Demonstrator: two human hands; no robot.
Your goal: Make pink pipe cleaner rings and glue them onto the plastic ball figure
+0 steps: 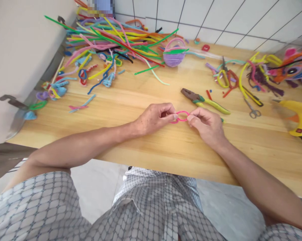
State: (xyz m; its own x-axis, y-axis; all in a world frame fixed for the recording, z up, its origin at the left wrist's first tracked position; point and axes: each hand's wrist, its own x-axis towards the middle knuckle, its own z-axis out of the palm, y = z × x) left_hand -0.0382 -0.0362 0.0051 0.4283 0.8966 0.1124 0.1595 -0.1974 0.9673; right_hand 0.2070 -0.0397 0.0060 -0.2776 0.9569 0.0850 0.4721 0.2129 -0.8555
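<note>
Between my hands is a pink pipe cleaner [183, 111] bent into a round loop, with a second small curve beneath my left fingertips. My left hand [157, 117] pinches the loop's left side between thumb and forefinger. On the right side, my right hand [206, 125] grips the same loop with thumb and fingers. Both hands are low over the wooden table. Just behind my right hand lie combination pliers [203, 100] with yellow-green handles. The parts of the loop under my fingertips are hidden.
A heap of coloured pipe cleaners [115, 40] covers the back left. Near it stands a purple coiled basket [174, 57]. Scissors [232, 80], small silver scissors [252, 110] and a yellow glue gun [298, 112] lie to the right. Twisted scraps [56, 88] are at the left.
</note>
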